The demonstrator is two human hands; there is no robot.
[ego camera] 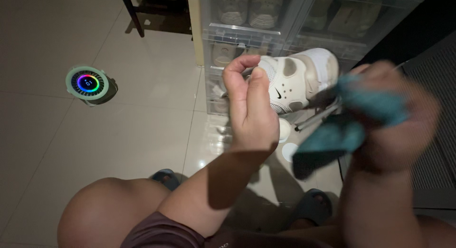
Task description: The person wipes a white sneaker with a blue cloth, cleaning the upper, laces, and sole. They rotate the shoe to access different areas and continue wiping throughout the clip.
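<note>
My left hand (249, 105) grips a white and beige sneaker (297, 77) by its near end and holds it up in the air, toe pointing right. My right hand (394, 120) is blurred by motion and is closed on a teal cloth (346, 129), which sits at the sneaker's right end. Whether the cloth touches the shoe is hard to tell. My bare knee (104, 210) and dark shorts fill the bottom of the view.
Clear stacked shoe boxes (247, 39) with pairs of shoes inside stand just behind the sneaker. A small round device with a glowing coloured ring (88, 83) sits on the tiled floor at left. Dark slippers (311, 207) are on my feet below. A dark mat (437, 134) lies at right.
</note>
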